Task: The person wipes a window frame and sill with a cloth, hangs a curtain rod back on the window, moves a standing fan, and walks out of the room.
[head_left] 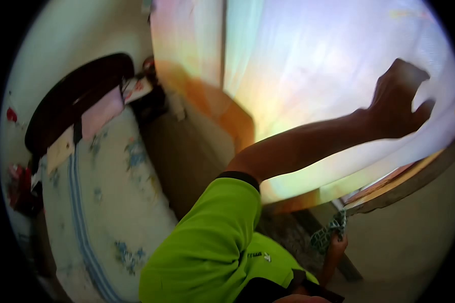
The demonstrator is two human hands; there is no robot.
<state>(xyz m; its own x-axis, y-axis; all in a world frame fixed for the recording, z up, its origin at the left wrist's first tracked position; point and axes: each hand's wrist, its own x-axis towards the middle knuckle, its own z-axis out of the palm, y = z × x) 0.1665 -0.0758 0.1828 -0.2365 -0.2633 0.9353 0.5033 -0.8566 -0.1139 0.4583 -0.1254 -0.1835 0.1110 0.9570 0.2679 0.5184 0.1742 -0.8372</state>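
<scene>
My left hand (400, 103) is stretched out to the upper right, in front of a bright, thin white curtain (298, 65) with orange-yellow parts. Thumb and fingers are apart, and the fingertips are slightly blurred. Whether they touch the fabric I cannot tell. Lower down on the right, my right hand (339, 243) is closed around a bunched green-and-white patterned cloth (326, 237), near the end of a ledge (404, 194) below the curtain. A lime-green sleeve covers my left upper arm.
A bed (101, 202) with a floral sheet, pillows (102, 113) and a dark headboard (76, 96) stands on the left. Beside it is a dark nightstand (149, 103) with things on top. Red items (20, 184) sit at the far left. Floor (172, 151) shows between bed and curtain.
</scene>
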